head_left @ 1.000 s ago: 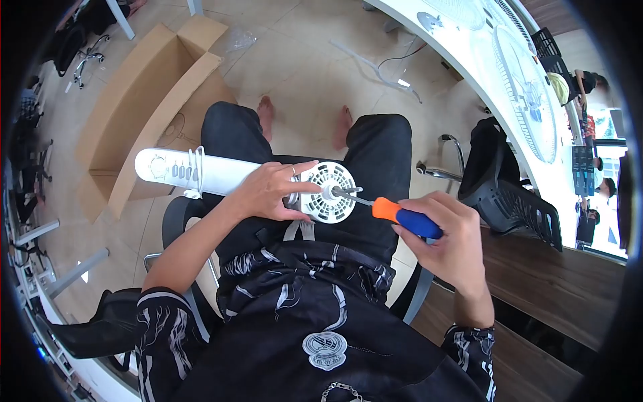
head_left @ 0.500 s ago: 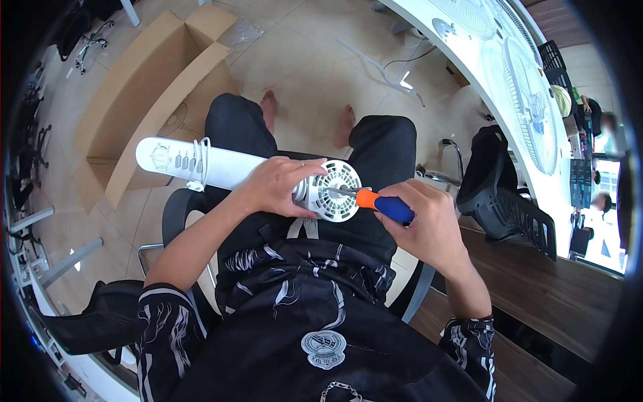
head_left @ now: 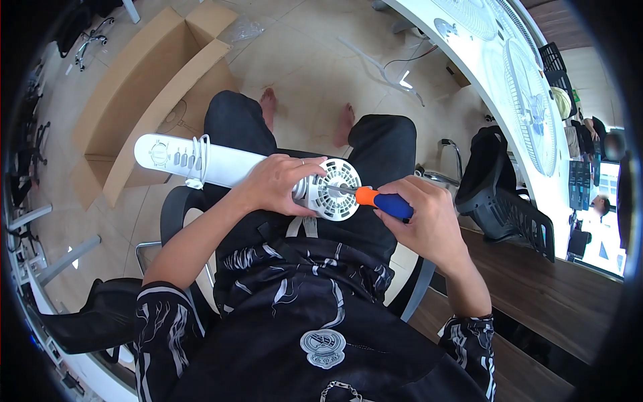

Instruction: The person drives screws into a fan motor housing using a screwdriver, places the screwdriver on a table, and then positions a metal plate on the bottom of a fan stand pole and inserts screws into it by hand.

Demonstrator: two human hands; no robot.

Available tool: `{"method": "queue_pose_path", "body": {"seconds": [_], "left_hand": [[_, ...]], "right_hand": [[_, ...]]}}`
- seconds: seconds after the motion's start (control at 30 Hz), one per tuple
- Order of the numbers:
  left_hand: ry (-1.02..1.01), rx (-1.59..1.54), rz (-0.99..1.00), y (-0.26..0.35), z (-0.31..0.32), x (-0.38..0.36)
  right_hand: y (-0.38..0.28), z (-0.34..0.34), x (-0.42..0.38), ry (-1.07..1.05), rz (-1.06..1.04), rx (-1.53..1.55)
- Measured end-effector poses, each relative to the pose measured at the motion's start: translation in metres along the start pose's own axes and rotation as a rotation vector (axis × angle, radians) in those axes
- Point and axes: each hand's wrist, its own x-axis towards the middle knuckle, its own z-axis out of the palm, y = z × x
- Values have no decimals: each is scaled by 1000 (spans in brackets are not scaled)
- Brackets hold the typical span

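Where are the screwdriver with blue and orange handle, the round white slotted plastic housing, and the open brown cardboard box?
Screwdriver [head_left: 394, 206], head view: blue part of its handle.
Housing [head_left: 335, 208], head view: slotted face, below its centre.
Box [head_left: 137, 74], head view: a long side wall.

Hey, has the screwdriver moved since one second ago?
Yes. Judged against the cardboard box, the screwdriver has shifted left in the view, toward the box.

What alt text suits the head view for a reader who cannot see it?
The right hand holds a screwdriver to the slotted end of a white fan body, which the left hand grips; an open box stands nearby.
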Motion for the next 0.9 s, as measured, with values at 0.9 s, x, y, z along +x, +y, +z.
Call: {"method": "queue_pose_path", "body": {"seconds": [0.9], "left_hand": [[4, 31, 3, -3, 3, -2]], "right_hand": [[5, -24, 56, -61, -267, -192]]}}
